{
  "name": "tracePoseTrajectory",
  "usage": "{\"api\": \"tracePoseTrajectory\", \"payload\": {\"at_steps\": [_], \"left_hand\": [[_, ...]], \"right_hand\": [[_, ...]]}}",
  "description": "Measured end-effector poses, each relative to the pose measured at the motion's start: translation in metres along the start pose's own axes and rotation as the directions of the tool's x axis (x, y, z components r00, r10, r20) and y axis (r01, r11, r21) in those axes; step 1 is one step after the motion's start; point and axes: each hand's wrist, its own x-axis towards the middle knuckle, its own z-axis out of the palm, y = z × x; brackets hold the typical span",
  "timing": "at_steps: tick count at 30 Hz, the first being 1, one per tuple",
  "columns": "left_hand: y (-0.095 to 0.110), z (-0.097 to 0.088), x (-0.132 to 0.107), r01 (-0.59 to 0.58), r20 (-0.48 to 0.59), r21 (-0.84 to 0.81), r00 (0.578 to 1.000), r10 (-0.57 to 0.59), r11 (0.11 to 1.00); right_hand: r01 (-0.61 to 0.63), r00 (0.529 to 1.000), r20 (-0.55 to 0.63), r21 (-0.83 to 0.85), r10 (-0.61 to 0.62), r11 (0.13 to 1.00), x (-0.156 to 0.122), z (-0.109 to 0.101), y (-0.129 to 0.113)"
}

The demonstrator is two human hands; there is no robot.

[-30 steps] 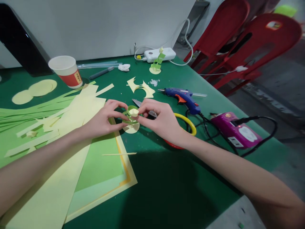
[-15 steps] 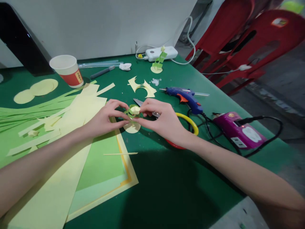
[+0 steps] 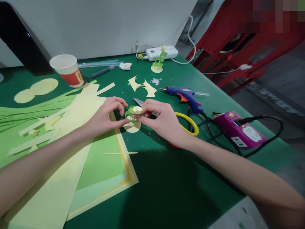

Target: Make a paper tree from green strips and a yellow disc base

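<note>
A small paper ornament stands in front of me: a curled green paper strip (image 3: 129, 112) with a pale yellow folded star (image 3: 137, 110) at its top and a round yellow paper base (image 3: 132, 127) below. Thumb and fingers of my right hand (image 3: 164, 119) pinch it at its right side by the star. My left hand (image 3: 105, 115) is open on the other side, its fingers curved and apart from the strip, its thumb tip close to the lower curl. Partly hidden behind my right hand lie scissors (image 3: 189, 121) with yellow and red handles.
Yellow and green paper sheets and strips (image 3: 95, 178) spread at left. Farther back are yellow paper discs (image 3: 44, 86), a paper cup (image 3: 66, 70), a marker (image 3: 102, 72) and a similar ornament (image 3: 157, 67). A blue glue gun (image 3: 184, 94) and purple power socket (image 3: 240, 130) lie right.
My left fingers have lifted away from the curled green strip and opened. My right hand keeps its pinch on the ornament, almost in the same place.
</note>
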Motion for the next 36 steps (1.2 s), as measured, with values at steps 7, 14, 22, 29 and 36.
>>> {"api": "tracePoseTrajectory", "payload": {"at_steps": [7, 14, 22, 29, 36], "left_hand": [[0.0022, -0.0015, -0.0027, 0.053, -0.061, -0.074, 0.996, -0.058, 0.996], [-0.0001, 0.0017, -0.0006, 0.077, -0.016, -0.044, 0.997, -0.077, 0.996], [0.0047, 0.0048, 0.0019, 0.106, 0.033, -0.005, 0.994, -0.106, 0.994], [0.0063, 0.0044, 0.0024, 0.172, 0.051, -0.078, 0.984, -0.168, 0.982], [0.0037, 0.0045, 0.0039, 0.145, 0.074, -0.118, 0.988, -0.136, 0.982]], "right_hand": [[0.027, 0.999, -0.021, 0.009, -0.027, 1.0, 0.0001, 0.0021, 0.0005], [0.026, 1.0, -0.012, 0.033, -0.026, 0.999, 0.0, 0.0023, 0.0031], [0.047, 0.999, -0.028, 0.049, -0.046, 0.998, 0.001, 0.0034, 0.0052], [0.065, 0.998, -0.024, 0.052, -0.064, 0.996, 0.0022, 0.0033, 0.0042], [0.052, 0.998, -0.021, 0.043, -0.051, 0.998, 0.0008, 0.0033, 0.0047]]}}
